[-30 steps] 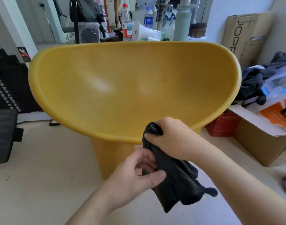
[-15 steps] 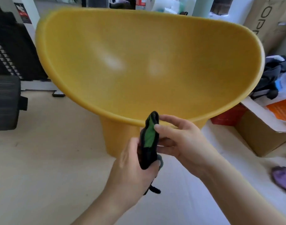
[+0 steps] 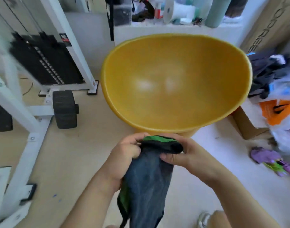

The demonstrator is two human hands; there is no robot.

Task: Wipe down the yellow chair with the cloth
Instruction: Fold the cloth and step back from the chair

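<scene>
The yellow chair (image 3: 175,83) is a wide bowl-shaped shell on a yellow base, standing on the floor straight ahead. Just in front of its near rim I hold a dark cloth (image 3: 147,175) with a green edge. My left hand (image 3: 124,155) grips the cloth's top left and side. My right hand (image 3: 185,153) pinches its top right corner. The cloth hangs down between my forearms, apart from the chair.
A white weight machine (image 3: 47,66) with a black weight stack and a roller pad stands at the left. Cardboard boxes, clothes and an orange bag (image 3: 279,112) crowd the right. A purple toy (image 3: 266,155) lies on the floor. A cluttered ledge runs behind the chair.
The view has tilted down and back, so the chair looks smaller and lower. The bunched cloth has been spread out and now hangs open between both hands.
</scene>
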